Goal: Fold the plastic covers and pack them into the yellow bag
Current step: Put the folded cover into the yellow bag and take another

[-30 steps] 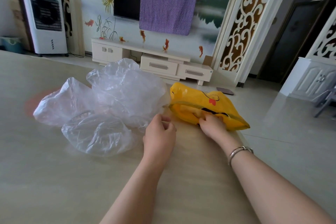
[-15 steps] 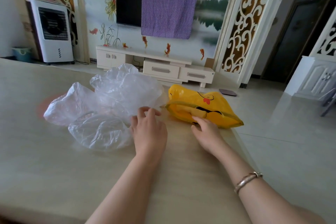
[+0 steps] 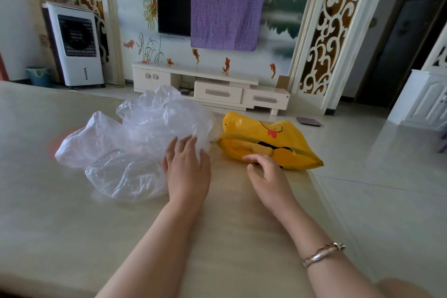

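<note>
the left hand point(image 3: 187, 172) is lying flat, gripping nothing, on the crumpled clear plastic covers point(image 3: 135, 143), probably light and slippery, best pinched at an edge.

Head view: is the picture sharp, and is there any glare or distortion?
Head view: mostly sharp, hands slightly soft; the floor reflects bright light at right; wide-angle bending tilts the door frame; the plastic covers show pale highlights.

Two hands by the bags

The left hand point(image 3: 187, 167) touches the plastic covers point(image 3: 135, 143). The right hand point(image 3: 267, 174) sits beside the yellow bag point(image 3: 266, 143) on the counter point(image 3: 72, 237).
</note>
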